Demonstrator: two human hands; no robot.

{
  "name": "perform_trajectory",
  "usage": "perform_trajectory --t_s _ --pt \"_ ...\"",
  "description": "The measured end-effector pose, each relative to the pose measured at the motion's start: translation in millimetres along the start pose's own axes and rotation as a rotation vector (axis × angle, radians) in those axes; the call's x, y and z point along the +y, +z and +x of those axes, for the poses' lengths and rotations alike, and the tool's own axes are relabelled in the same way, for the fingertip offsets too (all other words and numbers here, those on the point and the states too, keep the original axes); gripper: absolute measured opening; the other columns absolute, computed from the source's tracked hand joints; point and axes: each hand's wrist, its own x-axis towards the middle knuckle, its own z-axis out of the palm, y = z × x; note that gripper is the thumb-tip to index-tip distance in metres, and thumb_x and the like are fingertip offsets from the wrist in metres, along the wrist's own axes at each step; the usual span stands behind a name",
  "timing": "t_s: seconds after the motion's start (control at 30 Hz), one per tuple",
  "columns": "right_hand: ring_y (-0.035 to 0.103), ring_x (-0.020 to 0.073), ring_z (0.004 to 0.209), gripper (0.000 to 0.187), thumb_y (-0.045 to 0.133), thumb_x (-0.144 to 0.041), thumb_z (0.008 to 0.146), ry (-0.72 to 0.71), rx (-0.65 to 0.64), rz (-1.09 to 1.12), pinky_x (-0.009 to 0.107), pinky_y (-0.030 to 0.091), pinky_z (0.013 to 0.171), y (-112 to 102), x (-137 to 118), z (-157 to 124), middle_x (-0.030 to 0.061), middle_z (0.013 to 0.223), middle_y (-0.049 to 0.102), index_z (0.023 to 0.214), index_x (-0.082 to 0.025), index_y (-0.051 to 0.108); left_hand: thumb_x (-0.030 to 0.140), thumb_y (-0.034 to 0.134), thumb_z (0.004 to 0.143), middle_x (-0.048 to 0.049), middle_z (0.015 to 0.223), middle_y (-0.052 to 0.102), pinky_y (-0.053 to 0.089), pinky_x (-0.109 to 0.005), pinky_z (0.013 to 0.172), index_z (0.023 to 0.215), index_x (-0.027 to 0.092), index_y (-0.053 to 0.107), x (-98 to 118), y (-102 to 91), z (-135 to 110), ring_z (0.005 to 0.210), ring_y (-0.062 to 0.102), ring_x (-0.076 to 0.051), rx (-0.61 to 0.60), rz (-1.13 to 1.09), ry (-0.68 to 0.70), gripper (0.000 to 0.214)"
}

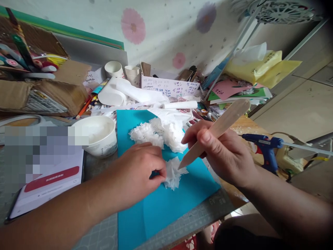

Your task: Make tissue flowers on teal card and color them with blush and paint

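My right hand (221,149) grips a flat wooden stick (226,118) with a pointed end. Its tip comes down at a small clump of crumpled white tissue paper (173,175) on a blue sheet (161,215). At the left edge of that clump, my left hand (144,166) has its thumb and fingertips pinched together at the paper. Behind both hands, a larger ring-like mass of ruffled white tissue (148,133) lies on the sheet. Whether the stick touches the clump or hovers just above it is hard to tell.
A white paper bowl (97,137) stands left of the sheet, near a phone (57,177). On the right lies a blue glue gun (267,146). Paper cups (132,74), white rolls and a cardboard box (44,86) crowd the back. A grey cutting mat (101,222) lies underneath.
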Motion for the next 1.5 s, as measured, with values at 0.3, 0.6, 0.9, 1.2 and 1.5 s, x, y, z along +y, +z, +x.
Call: perform_trajectory --t_s 0.3,0.6,0.9,1.2,1.5 --pt "0.051 0.0087 0.061 0.027 0.047 -0.026 0.100 -0.108 -0.290 -0.168 0.020 0.040 0.059 19.9 10.1 3.5 -0.0007 0.069 0.058 0.076 -0.016 0.054 0.013 0.065 0.078 -0.0002 0.090 0.072 0.046 -0.033 0.077 0.071 0.022 0.071 -4.3 5.5 -1.6 0.087 0.064 -0.020 -0.029 0.017 0.015 0.013" --pt "0.054 0.0119 0.065 0.021 0.049 -0.022 0.098 -0.152 -0.374 -0.276 0.022 0.038 0.060 21.7 10.3 6.7 0.0026 0.075 0.061 0.083 -0.013 0.059 0.015 0.056 0.079 0.0019 0.091 0.071 0.046 -0.032 0.077 0.083 0.024 0.067 -4.3 4.4 -1.2 0.087 0.065 -0.020 -0.014 -0.039 -0.076 0.014" --pt "0.049 0.0110 0.062 0.032 0.044 -0.032 0.102 -0.169 -0.429 -0.345 0.022 0.035 0.058 26.1 4.5 10.4 0.0006 0.071 0.058 0.077 -0.016 0.057 0.011 0.055 0.075 0.0057 0.093 0.072 0.045 -0.027 0.079 0.080 0.023 0.067 -6.6 5.5 -3.8 0.084 0.065 -0.016 -0.021 -0.082 -0.052 0.018" --pt "0.050 0.0098 0.061 0.037 0.042 -0.035 0.102 -0.121 -0.287 -0.231 0.021 0.037 0.059 16.6 5.7 4.0 -0.0001 0.067 0.057 0.073 -0.016 0.054 0.014 0.057 0.082 0.0020 0.088 0.071 0.047 -0.029 0.078 0.077 0.025 0.072 -11.6 5.6 -2.1 0.087 0.065 -0.019 -0.079 0.002 0.028 0.019" --pt "0.051 0.0105 0.061 0.031 0.043 -0.031 0.101 -0.096 -0.283 -0.160 0.022 0.038 0.059 18.1 7.9 1.5 -0.0008 0.067 0.056 0.074 -0.018 0.052 0.013 0.056 0.081 0.0017 0.091 0.071 0.048 -0.029 0.078 0.081 0.024 0.075 -4.0 0.1 -1.7 0.086 0.066 -0.018 -0.112 0.006 -0.035 0.021"
